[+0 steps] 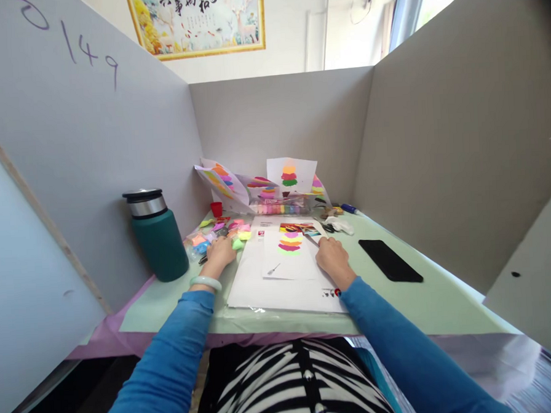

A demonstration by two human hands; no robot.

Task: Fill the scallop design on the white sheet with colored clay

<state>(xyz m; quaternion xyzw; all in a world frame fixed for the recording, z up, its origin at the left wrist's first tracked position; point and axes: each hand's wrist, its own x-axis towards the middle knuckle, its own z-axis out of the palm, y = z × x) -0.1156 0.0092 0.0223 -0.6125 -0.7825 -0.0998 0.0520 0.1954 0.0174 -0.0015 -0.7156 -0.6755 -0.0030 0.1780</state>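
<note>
My left hand (pixel 220 252), a pale green bangle at its wrist, rests at the edge of a pile of small colourful packets (pixel 244 228), probably soft clay. Its fingers are bent down and closed, and what they hold is hidden. In my right hand (pixel 334 260) is a thin, dark, pointed tool (pixel 311 239), too small to name more exactly. The tool points up and left over a white sheet (pixel 288 269). On that sheet are stacked wavy bands (pixel 290 242) in pink, orange, magenta and green, and a small printed mark. Beneath the sheet lies a larger white pad (pixel 247 288).
A green bottle (pixel 160 243) stands at the left, and a black phone (pixel 389 260) lies at the right. Behind are coloured sheets (pixel 292 175), a clear box of coloured pieces (pixel 280 207), a red cup (pixel 216 209) and crumpled tissue (pixel 340 224). Grey partitions (pixel 280 117) enclose the table.
</note>
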